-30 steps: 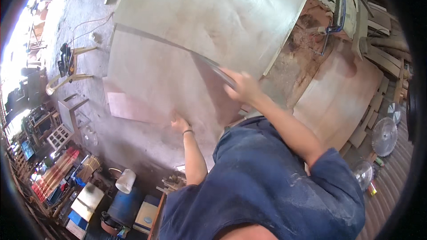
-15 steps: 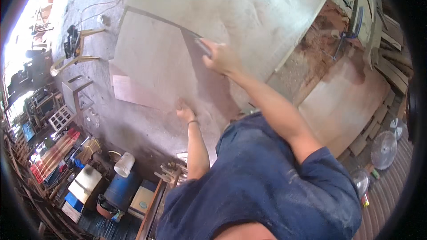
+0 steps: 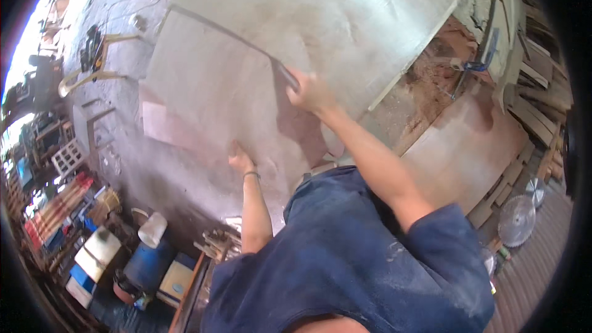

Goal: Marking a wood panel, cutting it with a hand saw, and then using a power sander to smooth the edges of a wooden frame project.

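Note:
My right hand point(image 3: 306, 91) is closed around a grey bar-shaped tool point(image 3: 285, 75), lying along the dark line between a large pale sheet point(image 3: 320, 6) and the dusty pinkish-beige panel point(image 3: 203, 74) below it. Below and left of it, my left hand point(image 3: 239, 157) touches the lower panel near its bottom edge, beside a pink strip point(image 3: 161, 120); its blurred fingers do not show whether they grip. My navy shirt hides the area nearest my body.
A stand with a black tool point(image 3: 91, 49) and a metal frame point(image 3: 86, 126) are at left. A blue drum point(image 3: 142, 271) and white bucket point(image 3: 152, 229) sit lower left. Right are blue clamps point(image 3: 478, 65), a board point(image 3: 456, 148), wood scraps and circular saw blades point(image 3: 517, 222).
Between one second and half a second ago, my right hand moved up and left along the dark line with the tool; since then it has dropped slightly. The whole view has shifted a little.

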Demonstrator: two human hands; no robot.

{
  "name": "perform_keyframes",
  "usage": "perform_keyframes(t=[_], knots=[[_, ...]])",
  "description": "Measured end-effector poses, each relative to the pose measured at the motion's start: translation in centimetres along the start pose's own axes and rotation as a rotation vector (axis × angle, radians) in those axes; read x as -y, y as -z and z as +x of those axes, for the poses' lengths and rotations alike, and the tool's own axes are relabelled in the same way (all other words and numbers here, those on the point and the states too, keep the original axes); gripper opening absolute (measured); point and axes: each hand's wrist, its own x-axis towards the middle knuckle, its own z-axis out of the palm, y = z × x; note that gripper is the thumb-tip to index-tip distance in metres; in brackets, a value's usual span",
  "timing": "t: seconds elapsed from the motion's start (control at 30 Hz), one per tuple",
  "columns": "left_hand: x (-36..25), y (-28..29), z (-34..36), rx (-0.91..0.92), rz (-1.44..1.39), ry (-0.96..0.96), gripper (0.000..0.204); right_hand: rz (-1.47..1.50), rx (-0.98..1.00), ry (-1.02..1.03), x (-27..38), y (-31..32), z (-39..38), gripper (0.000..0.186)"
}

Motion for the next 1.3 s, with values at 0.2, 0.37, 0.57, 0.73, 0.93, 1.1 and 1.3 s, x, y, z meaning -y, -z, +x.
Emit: perform_keyframes(t=[0.2,0.37,0.57,0.73,0.93,1.1,1.3], knots=[[2.1,2.4,1.4,-0.17,0.195,-0.053,0.065,0.087,0.115,-0.013,1.0,10.7,-19.0,0.06],[4.0,2.3,2.6,-0.128,0.057,-0.066,0.067,0.076,0.113,0.072,1.3,17.9,-28.0,0.064],[4.1,1.1,3.9,-0.105,0.027,-0.014,0.062,0.057,0.039,0.04,-0.2,-1.7,0.8,0.052],[4.0,2.9,3.0,-0.176,0.094,-0.086,0.07,0.055,0.024,0.085,0.4,6.0,-12.9,0.059],[-0.5,1.1,0.3,-0.148,0.016,0.03,0.067,0.162,0.133,0.023,1.3,18.2,-28.4,0.068],[-3.3,-1.9,-0.9,-0.047,0.024,0.188,0.056,-0.038,0.064,0.012,-2.8,1.1,-3.1,0.055],[3.3,2.0,3.2,-0.134,-0.053,0.028,0.046,0.092,0.089,0.044,0.4,7.8,-13.5,0.055]])
